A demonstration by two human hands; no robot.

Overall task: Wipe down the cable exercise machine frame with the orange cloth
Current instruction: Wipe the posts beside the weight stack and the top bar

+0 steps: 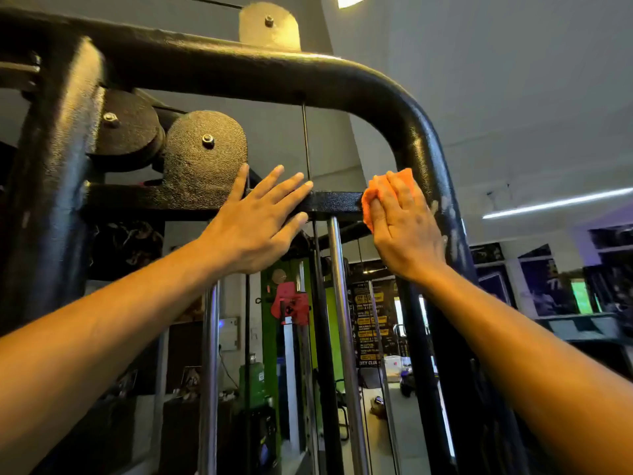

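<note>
A person presses an orange cloth (371, 197) against the black frame (342, 80) of a cable machine.

The right hand (402, 228) holds the bunched cloth flat where the crossbar (337, 202) meets the curved upright. The left hand (255, 222) rests open on the same crossbar, fingers spread and straight, just beside a pulley plate (202, 156). Two chrome guide rods (342, 303) drop below the bar.

Black poster (371, 323) reads "CITY CLUB" at bottom.
</note>
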